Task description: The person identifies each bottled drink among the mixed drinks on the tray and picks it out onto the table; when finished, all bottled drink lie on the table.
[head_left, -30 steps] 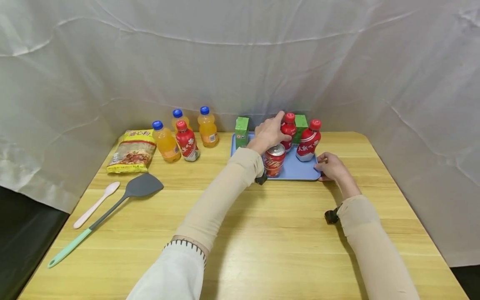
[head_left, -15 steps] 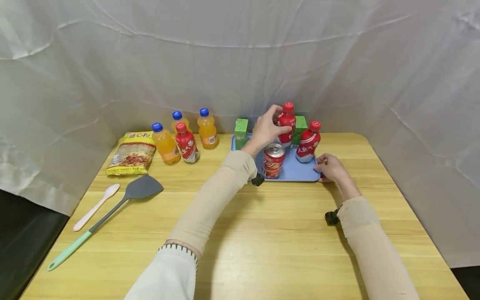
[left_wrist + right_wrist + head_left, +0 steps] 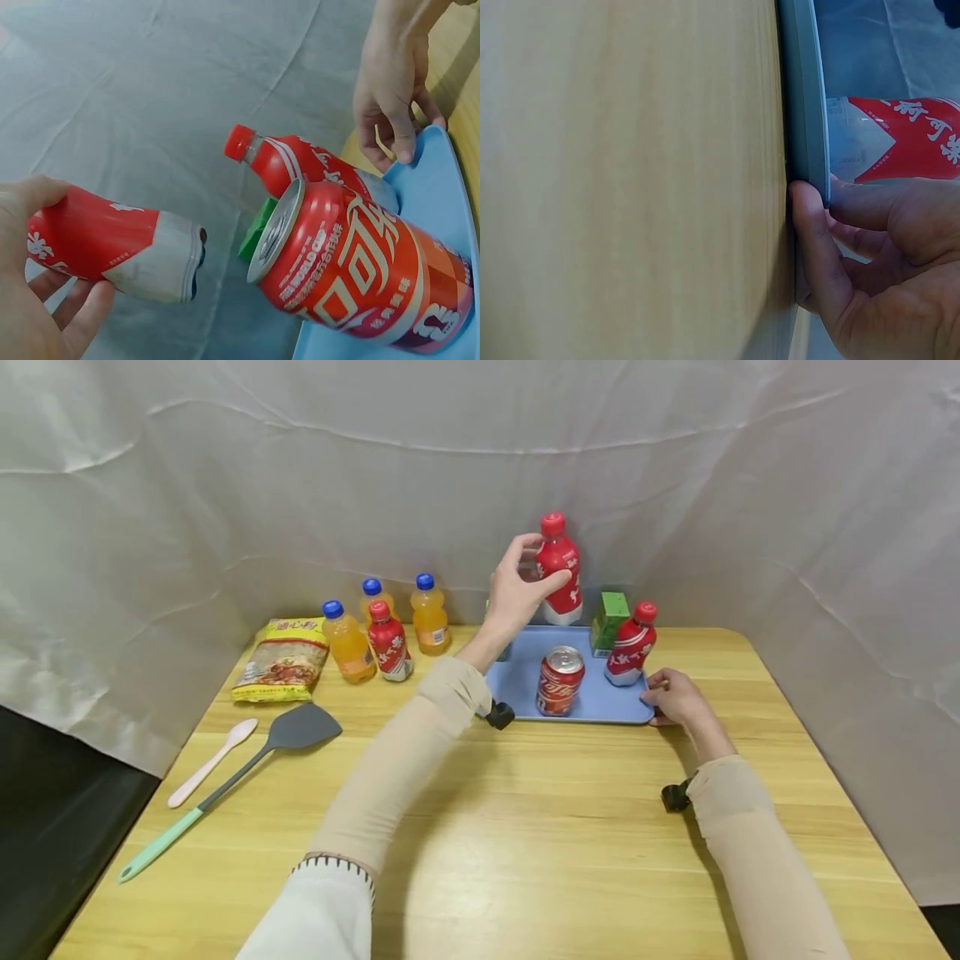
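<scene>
My left hand (image 3: 513, 593) grips a red plastic drink bottle (image 3: 562, 572) with a red cap, held upright above the back of the blue tray (image 3: 600, 703). The left wrist view shows the bottle's pale base (image 3: 161, 259) hanging free. With thumb and fingers, my right hand (image 3: 681, 703) pinches the tray's front right corner; the right wrist view shows the tray rim (image 3: 810, 112) between them. On the tray stand a red cola can (image 3: 560, 683), another red bottle (image 3: 632, 647) and a green carton (image 3: 609, 620). A second green carton (image 3: 505, 653) is mostly hidden behind my left hand.
Left of the tray stand orange drink bottles (image 3: 348, 643) with blue caps and a red bottle (image 3: 390, 643). A yellow food packet (image 3: 283, 662), a pink spoon (image 3: 213, 764) and a grey spatula (image 3: 303, 727) lie farther left. A grey curtain (image 3: 480, 485) hangs behind the table.
My left hand has lifted the red bottle up off the tray and slightly left. The right hand stays at the tray corner. The head view has shifted slightly.
</scene>
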Motion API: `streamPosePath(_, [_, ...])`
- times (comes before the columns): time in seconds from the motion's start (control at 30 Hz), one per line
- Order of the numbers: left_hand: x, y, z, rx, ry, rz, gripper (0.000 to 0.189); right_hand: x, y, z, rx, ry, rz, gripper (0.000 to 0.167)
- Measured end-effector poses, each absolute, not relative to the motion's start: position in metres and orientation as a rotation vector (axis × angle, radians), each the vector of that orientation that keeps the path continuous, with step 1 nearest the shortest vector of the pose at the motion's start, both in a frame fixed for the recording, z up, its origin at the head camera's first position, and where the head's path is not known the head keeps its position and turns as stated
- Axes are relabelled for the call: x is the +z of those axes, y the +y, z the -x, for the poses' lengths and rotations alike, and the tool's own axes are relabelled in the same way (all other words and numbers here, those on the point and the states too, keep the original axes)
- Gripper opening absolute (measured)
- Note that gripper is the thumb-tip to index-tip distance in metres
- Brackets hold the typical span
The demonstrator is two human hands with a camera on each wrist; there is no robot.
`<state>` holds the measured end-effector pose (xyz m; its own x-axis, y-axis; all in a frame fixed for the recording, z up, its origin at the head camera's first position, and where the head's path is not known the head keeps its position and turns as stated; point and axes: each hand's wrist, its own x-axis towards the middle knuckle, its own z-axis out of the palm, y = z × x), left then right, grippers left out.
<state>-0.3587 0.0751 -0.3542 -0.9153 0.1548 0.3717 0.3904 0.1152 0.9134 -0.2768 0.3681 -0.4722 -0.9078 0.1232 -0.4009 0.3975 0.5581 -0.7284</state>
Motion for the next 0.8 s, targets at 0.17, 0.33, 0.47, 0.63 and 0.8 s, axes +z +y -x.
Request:
streamPosePath(0.17, [-0.355, 0.060, 0.350, -1.886, -2.154, 0.533, 0.057, -0.471, 0.372, 0.278, -1.271, 2.495, -0.413, 0.044])
streamPosePath(0.33, [-0.358, 0.042, 0.344, -1.812, -2.144, 0.527, 0.057, -0.472, 0.377, 0.279, -1.267, 2.496, -0.413, 0.045])
streamPosePath(0.47, [-0.366, 0.023, 0.342, -1.794, -2.100, 0.502, 0.057, -0.472, 0.382, 0.278, -1.263, 2.501, -0.422, 0.046])
streamPosePath(0.63, [-0.380, -0.001, 0.341, -1.730, -2.106, 0.417, 0.056, -0.470, 0.387, 0.277, -1.263, 2.515, -0.411, 0.046])
streamPosePath(0.8, [-0.394, -0.018, 0.344, -1.671, -2.154, 0.329, 0.056, -0.470, 0.392, 0.278, -1.266, 2.509, -0.410, 0.045])
